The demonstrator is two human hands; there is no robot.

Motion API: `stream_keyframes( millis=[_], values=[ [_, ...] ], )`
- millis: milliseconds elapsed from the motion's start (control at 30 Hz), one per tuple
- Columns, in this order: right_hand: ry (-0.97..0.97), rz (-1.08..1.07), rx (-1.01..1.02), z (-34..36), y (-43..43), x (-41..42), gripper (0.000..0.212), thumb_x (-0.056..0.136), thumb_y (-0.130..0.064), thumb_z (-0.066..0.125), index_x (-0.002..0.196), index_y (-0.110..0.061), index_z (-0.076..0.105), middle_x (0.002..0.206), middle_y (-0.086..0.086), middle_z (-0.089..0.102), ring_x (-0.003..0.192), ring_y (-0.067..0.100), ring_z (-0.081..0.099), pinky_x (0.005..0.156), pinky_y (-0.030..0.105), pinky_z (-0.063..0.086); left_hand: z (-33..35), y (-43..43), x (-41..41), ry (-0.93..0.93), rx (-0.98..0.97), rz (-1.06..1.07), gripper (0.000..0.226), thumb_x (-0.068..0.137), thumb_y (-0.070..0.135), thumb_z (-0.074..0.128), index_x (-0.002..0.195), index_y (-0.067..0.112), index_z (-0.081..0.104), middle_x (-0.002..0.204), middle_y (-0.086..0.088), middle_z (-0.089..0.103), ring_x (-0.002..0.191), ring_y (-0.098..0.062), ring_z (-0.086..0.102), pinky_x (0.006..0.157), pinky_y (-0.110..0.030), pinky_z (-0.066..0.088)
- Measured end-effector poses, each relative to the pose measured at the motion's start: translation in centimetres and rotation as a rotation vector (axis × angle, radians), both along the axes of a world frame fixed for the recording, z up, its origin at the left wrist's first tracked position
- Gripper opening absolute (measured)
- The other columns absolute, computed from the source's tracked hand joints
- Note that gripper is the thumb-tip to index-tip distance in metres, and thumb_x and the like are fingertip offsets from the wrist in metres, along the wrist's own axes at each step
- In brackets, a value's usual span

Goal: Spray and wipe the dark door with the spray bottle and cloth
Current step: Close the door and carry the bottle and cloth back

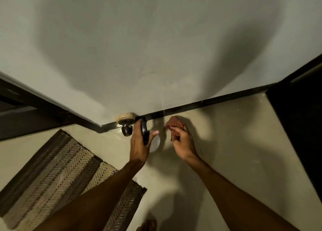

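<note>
My left hand is shut on the spray bottle. Its black trigger head points up toward the wall base, and the pale body shows just right of my palm. My right hand grips a red checked cloth, bunched near the black skirting. A dark door stands at the right edge, well away from both hands. Another dark door or frame lies at the far left.
A pale wall fills the upper view, with a black skirting strip along its base. A round doorstop sits at the corner. A woven mat lies on the light floor at lower left. A foot shows at the bottom.
</note>
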State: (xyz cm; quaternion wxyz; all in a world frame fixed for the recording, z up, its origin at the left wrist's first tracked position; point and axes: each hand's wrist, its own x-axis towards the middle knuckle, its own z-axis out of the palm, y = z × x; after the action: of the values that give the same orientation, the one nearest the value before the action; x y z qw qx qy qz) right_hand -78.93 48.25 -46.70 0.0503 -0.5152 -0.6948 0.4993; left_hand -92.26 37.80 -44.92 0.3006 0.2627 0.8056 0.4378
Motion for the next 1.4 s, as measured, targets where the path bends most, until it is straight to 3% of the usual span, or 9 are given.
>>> stream_keyframes(
  millis=[233,400,633,733,833,900,1100,1233,1400],
  values=[
    [-0.057,0.161,-0.14,-6.4,0.9,-0.8,0.055,0.096,0.009,0.05,0.145,-0.017,0.056,0.152,0.01,0.045,0.135,0.031,0.048,0.113,0.046,0.044,-6.5,1.5,-0.2,0.032,-0.037,-0.056,0.083,0.087,0.048,0.079,0.151,0.016,0.038,0.144,-0.011,0.059,0.127,-0.027,0.06,0.104,-0.046,0.055],
    [-0.013,0.115,-0.2,-6.1,0.1,-0.7,0.039,0.102,0.001,0.051,0.138,-0.008,0.062,0.15,0.012,0.048,0.137,0.027,0.046,0.111,0.02,0.034,-7.1,1.0,-0.6,0.033,-0.116,-0.115,0.095,0.08,0.018,0.09,0.157,0.016,0.034,0.151,-0.007,0.053,0.135,-0.026,0.055,0.106,-0.036,0.051],
    [0.078,0.055,-0.173,0.7,-2.0,1.2,0.036,0.099,0.0,0.057,0.13,-0.013,0.068,0.15,0.012,0.048,0.137,0.029,0.047,0.116,0.044,0.042,-1.4,-1.8,-1.5,0.048,-0.301,-0.335,0.118,0.074,-0.009,0.085,0.165,0.021,0.016,0.159,-0.009,0.044,0.134,-0.034,0.055,0.093,-0.042,0.059],
    [0.089,-0.026,-0.149,6.8,-2.4,3.1,0.042,0.091,0.012,0.058,0.128,-0.006,0.067,0.143,0.018,0.051,0.135,0.03,0.05,0.115,0.031,0.041,4.3,-2.7,-1.6,0.081,-0.364,-0.375,0.111,0.081,-0.008,0.078,0.165,0.023,0.013,0.166,-0.006,0.034,0.138,-0.032,0.05,0.081,-0.018,0.053],
    [0.043,-0.095,-0.127,15.5,-2.7,5.3,0.049,0.087,0.015,0.053,0.128,-0.007,0.067,0.135,0.013,0.057,0.127,0.025,0.055,0.099,0.008,0.039,12.6,-2.8,-0.7,0.099,-0.386,-0.373,0.099,0.086,-0.001,0.077,0.164,0.018,0.02,0.163,-0.01,0.04,0.139,-0.033,0.05,0.093,-0.031,0.055],
    [0.046,-0.128,-0.09,22.5,-2.8,6.9,0.051,0.086,0.012,0.053,0.13,-0.011,0.067,0.133,0.009,0.059,0.125,0.023,0.056,0.104,0.02,0.043,20.2,-2.2,0.5,0.104,-0.355,-0.401,0.087,0.087,0.002,0.077,0.16,0.012,0.03,0.151,-0.012,0.052,0.129,-0.031,0.057,0.095,-0.038,0.055],
    [0.07,-0.243,0.106,45.7,-3.9,12.9,0.049,0.092,0.003,0.058,0.137,-0.014,0.061,0.135,0.003,0.057,0.125,0.02,0.055,0.109,0.037,0.046,44.9,1.8,7.4,0.012,-0.212,-0.504,0.064,0.095,-0.008,0.064,0.152,0.009,0.042,0.108,0.002,0.063,0.079,0.001,0.056,0.06,-0.01,0.052],
    [0.073,-0.366,0.276,59.0,-4.7,18.0,0.048,0.096,0.001,0.059,0.141,-0.016,0.058,0.139,-0.002,0.055,0.127,0.008,0.05,0.101,0.006,0.036,58.1,4.3,13.1,0.096,-0.025,-0.661,0.061,0.096,0.008,0.071,0.15,0.023,0.047,0.141,-0.003,0.061,0.119,-0.02,0.062,0.096,-0.031,0.054],
    [0.184,-0.661,0.414,70.8,-7.3,26.0,0.044,0.097,-0.002,0.06,0.137,-0.019,0.062,0.133,-0.012,0.051,0.122,0.007,0.053,0.103,0.022,0.048,69.5,6.4,23.0,0.163,0.2,-0.888,0.053,0.096,0.012,0.073,0.145,0.017,0.055,0.129,-0.001,0.069,0.113,-0.016,0.066,0.101,-0.031,0.054]
  ],
)
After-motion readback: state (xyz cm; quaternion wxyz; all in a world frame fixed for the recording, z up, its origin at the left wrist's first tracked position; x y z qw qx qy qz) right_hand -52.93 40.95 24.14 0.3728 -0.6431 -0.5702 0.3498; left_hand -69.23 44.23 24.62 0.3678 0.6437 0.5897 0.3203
